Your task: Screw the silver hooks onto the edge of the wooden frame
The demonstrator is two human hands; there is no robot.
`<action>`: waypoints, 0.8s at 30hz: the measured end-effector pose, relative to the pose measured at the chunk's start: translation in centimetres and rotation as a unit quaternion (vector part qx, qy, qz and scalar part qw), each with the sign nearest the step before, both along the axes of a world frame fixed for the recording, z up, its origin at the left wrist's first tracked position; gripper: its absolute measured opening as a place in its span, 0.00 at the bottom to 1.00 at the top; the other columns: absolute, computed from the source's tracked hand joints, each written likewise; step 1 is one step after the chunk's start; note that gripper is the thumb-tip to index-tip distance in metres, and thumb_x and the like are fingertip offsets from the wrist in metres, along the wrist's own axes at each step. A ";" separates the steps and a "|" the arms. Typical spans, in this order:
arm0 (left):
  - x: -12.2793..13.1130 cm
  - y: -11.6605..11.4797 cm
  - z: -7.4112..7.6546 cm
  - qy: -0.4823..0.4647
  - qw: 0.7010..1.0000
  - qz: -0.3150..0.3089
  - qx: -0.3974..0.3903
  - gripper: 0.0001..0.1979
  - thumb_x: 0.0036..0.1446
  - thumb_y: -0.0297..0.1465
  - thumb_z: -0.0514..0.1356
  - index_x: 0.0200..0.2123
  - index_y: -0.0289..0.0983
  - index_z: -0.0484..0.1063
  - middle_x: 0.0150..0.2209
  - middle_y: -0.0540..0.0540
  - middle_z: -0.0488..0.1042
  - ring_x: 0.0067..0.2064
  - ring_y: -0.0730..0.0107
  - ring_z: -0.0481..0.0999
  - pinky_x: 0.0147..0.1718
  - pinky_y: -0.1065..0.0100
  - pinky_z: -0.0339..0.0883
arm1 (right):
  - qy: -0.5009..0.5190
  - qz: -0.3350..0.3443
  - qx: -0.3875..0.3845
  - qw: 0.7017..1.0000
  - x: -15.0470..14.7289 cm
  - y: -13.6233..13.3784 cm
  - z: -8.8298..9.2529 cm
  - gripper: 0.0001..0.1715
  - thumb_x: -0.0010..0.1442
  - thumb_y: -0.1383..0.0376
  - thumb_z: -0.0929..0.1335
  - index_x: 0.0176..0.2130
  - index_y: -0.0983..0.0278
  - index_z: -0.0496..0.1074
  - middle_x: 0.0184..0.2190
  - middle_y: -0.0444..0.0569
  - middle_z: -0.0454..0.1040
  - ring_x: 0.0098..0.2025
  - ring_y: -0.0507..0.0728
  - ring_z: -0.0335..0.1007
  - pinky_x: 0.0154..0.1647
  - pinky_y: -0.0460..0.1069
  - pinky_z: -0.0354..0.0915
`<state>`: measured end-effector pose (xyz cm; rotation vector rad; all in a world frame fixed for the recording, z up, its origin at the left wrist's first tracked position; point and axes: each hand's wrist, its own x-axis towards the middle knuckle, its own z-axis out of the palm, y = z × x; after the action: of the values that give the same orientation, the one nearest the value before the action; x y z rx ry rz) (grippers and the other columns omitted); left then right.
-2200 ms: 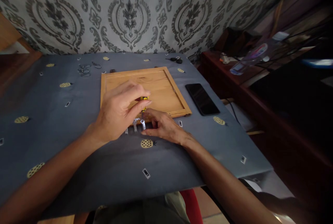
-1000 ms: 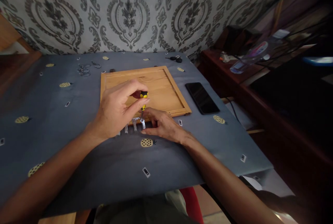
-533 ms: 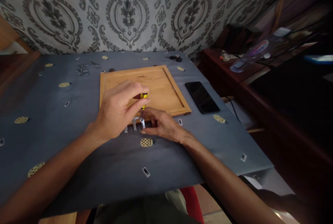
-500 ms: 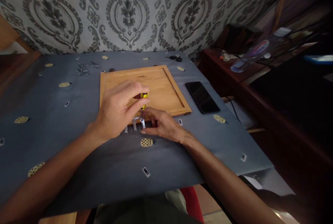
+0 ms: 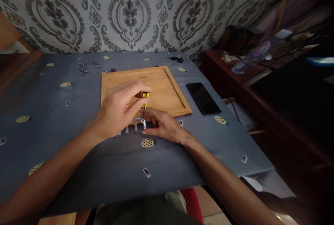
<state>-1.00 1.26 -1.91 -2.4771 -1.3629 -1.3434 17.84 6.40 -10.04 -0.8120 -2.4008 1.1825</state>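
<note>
Left hand (image 5: 117, 113) is over the near edge of the wooden panel (image 5: 161, 85), fingers (image 5: 130, 89) pinching the yellow-and-black handle of a small screwdriver (image 5: 144, 96), held about upright with its tip down at the panel's near rail. Right hand (image 5: 164, 125) lies low on the cloth-covered surface (image 5: 78, 113), fingertips (image 5: 150, 113) gathered at a metal bracket (image 5: 143, 123) touching that rail; whether they pinch it or only press it flat cannot be told. More loose brackets (image 5: 130, 126) lie just beside it. Risks, as judged: the tip sits very close to the right fingertips, so a slip off the fastener could jab them or gouge the wood. The handle is held by a fingertip pinch only, so the shaft may tilt and cam out. The panel looks unclamped and could slide on the cloth under a push.
</note>
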 end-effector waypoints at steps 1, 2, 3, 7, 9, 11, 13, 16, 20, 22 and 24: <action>0.0 0.0 0.0 0.000 1.000 -0.003 -0.003 0.06 0.61 0.22 0.61 0.42 0.35 0.73 0.38 0.48 0.80 0.39 0.71 0.79 0.38 0.71 0.73 | 0.001 0.000 -0.001 1.000 0.0 0.0 0.0 0.30 0.53 0.59 0.76 0.52 0.65 0.69 0.29 0.40 0.69 0.28 0.49 0.59 0.30 0.48 0.55; 0.0 0.0 0.0 0.000 1.000 -0.006 -0.008 0.06 0.61 0.23 0.60 0.42 0.35 0.73 0.38 0.48 0.80 0.39 0.71 0.79 0.38 0.71 0.73 | 0.003 0.000 -0.001 1.000 0.0 0.0 0.0 0.30 0.52 0.60 0.76 0.52 0.65 0.69 0.30 0.40 0.69 0.28 0.49 0.59 0.30 0.48 0.55; -0.1 0.0 0.0 0.000 1.000 -0.009 -0.011 0.07 0.62 0.23 0.60 0.43 0.36 0.73 0.39 0.48 0.80 0.39 0.71 0.80 0.38 0.70 0.73 | 0.003 0.000 -0.002 1.000 0.0 0.0 0.0 0.30 0.52 0.60 0.76 0.52 0.65 0.69 0.30 0.40 0.69 0.28 0.49 0.59 0.30 0.48 0.55; -0.2 0.0 0.0 -0.003 1.000 -0.022 -0.016 0.09 0.61 0.22 0.60 0.44 0.36 0.73 0.39 0.48 0.80 0.40 0.71 0.80 0.39 0.70 0.74 | -0.003 0.000 -0.005 1.000 0.0 0.0 0.2 0.27 0.53 0.59 0.76 0.50 0.63 0.69 0.29 0.39 0.68 0.27 0.49 0.59 0.29 0.48 0.56; -0.3 0.0 0.1 -0.005 0.999 -0.024 -0.021 0.09 0.61 0.21 0.60 0.44 0.36 0.73 0.39 0.47 0.80 0.40 0.71 0.80 0.40 0.70 0.74 | -0.007 -0.002 -0.006 1.000 0.0 -0.1 0.2 0.28 0.53 0.59 0.75 0.50 0.63 0.69 0.28 0.39 0.68 0.27 0.49 0.58 0.29 0.48 0.56; -0.2 0.1 0.0 -0.010 1.000 -0.023 -0.019 0.08 0.62 0.23 0.60 0.44 0.37 0.74 0.40 0.47 0.80 0.40 0.71 0.80 0.40 0.69 0.75 | -0.009 -0.004 -0.006 1.000 0.0 -0.1 0.2 0.28 0.53 0.58 0.75 0.50 0.63 0.69 0.28 0.39 0.68 0.27 0.49 0.58 0.29 0.48 0.56; -0.1 0.1 -0.1 -0.012 1.000 -0.020 -0.006 0.08 0.61 0.25 0.62 0.44 0.38 0.74 0.40 0.46 0.79 0.41 0.69 0.79 0.41 0.66 0.75 | -0.012 -0.005 -0.003 1.000 0.0 -0.1 0.2 0.27 0.53 0.58 0.75 0.49 0.62 0.69 0.28 0.39 0.68 0.27 0.49 0.58 0.29 0.48 0.55; 0.1 0.2 -0.3 -0.017 1.000 -0.006 0.016 0.07 0.60 0.26 0.63 0.42 0.39 0.75 0.38 0.46 0.77 0.41 0.68 0.78 0.40 0.66 0.75 | -0.011 -0.005 -0.003 1.000 0.0 0.0 0.2 0.27 0.53 0.58 0.75 0.49 0.63 0.69 0.28 0.39 0.68 0.27 0.49 0.59 0.29 0.47 0.55; 0.2 0.1 -0.4 -0.027 0.999 0.006 0.018 0.06 0.59 0.22 0.63 0.40 0.38 0.75 0.37 0.48 0.78 0.37 0.71 0.78 0.38 0.69 0.74 | 0.000 -0.003 -0.008 1.000 0.0 0.0 0.1 0.28 0.53 0.58 0.76 0.50 0.63 0.69 0.30 0.40 0.69 0.28 0.50 0.60 0.30 0.48 0.56; 0.2 0.0 -0.3 -0.023 1.000 0.002 0.016 0.06 0.59 0.22 0.62 0.39 0.37 0.75 0.37 0.48 0.79 0.38 0.72 0.78 0.38 0.69 0.73 | 0.003 0.000 -0.006 1.000 0.0 0.0 0.1 0.28 0.53 0.59 0.76 0.51 0.63 0.69 0.31 0.41 0.69 0.29 0.50 0.61 0.31 0.48 0.57; 0.2 0.0 -0.3 -0.021 1.000 -0.004 0.017 0.06 0.59 0.22 0.62 0.39 0.36 0.75 0.37 0.48 0.79 0.38 0.72 0.79 0.38 0.70 0.73 | 0.004 0.001 -0.003 1.000 0.0 0.0 0.1 0.27 0.53 0.59 0.76 0.50 0.64 0.69 0.31 0.41 0.70 0.29 0.51 0.62 0.31 0.48 0.57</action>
<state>-0.84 1.26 -2.17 -2.4474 -1.3281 -1.4168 17.80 6.37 -9.93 -0.8047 -2.3936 1.1923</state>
